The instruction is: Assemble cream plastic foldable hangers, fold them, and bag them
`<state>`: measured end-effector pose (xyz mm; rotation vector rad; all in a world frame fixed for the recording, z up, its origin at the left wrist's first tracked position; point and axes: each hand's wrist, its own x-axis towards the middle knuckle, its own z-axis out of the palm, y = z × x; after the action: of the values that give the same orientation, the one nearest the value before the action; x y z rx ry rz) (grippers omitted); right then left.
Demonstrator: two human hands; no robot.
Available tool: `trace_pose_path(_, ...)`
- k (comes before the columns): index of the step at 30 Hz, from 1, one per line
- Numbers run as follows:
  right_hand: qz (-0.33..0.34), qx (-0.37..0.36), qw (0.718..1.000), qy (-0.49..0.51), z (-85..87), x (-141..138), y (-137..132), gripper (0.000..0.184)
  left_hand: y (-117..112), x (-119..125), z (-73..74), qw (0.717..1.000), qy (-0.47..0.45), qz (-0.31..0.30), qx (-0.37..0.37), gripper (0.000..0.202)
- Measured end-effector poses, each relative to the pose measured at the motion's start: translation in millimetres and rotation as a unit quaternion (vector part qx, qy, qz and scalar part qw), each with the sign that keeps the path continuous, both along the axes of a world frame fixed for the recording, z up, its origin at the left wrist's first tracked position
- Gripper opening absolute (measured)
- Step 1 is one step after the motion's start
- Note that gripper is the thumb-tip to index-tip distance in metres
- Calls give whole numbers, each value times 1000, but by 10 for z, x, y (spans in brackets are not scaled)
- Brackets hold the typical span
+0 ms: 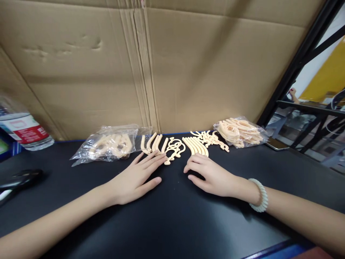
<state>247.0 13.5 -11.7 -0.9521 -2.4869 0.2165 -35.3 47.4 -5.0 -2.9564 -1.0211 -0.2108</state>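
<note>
My left hand (137,178) lies flat on the black table, fingers stretched out. Its fingertips reach the near ends of several curved, cream-coloured strips (157,142) and a small heap of looped cream pieces (175,147). My right hand (207,174), a pale coiled band on its wrist, rests with fingers bent and apart, thumb free. Its fingertips lie by a row of parallel curved strips (195,145); whether they touch is hard to see. Behind that row are wavy cream pieces (208,137). Nothing shows in either hand.
Clear plastic bags of cream pieces lie at the left (107,145) and right (239,132). A bottle (27,129) and a black computer mouse (21,178) are on the left. A phone (277,144) lies by the right bag. Cardboard (202,72) walls the back; a black metal frame (296,68) stands right.
</note>
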Motion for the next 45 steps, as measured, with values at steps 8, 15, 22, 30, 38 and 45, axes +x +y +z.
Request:
trace_pose_path(8,-2,1,1000,-3,7,0,-8,13,19,-38,-1,998,-3,50,36,55)
trace_pose_path(15,-1,6,1000,2,-2,1,-3,15,92,-80,-30,995,-13,97,7,62)
trace_pose_path(22,6,27,999,-21,33,-44,-24,37,63,-70,-19,997,-47,59,28,56)
trace_pose_path(30,35,87,987,-127,120,-345,30,48,39,-94,-31,995,-86,37,42,46)
trace_pose_path(38,25,98,991,-90,122,-432,792,25,12,-122,-9,995,-88,43,35,41)
trace_pose_path(45,-36,132,985,-104,148,-83,563,21,18,-120,-13,992,-117,32,27,37)
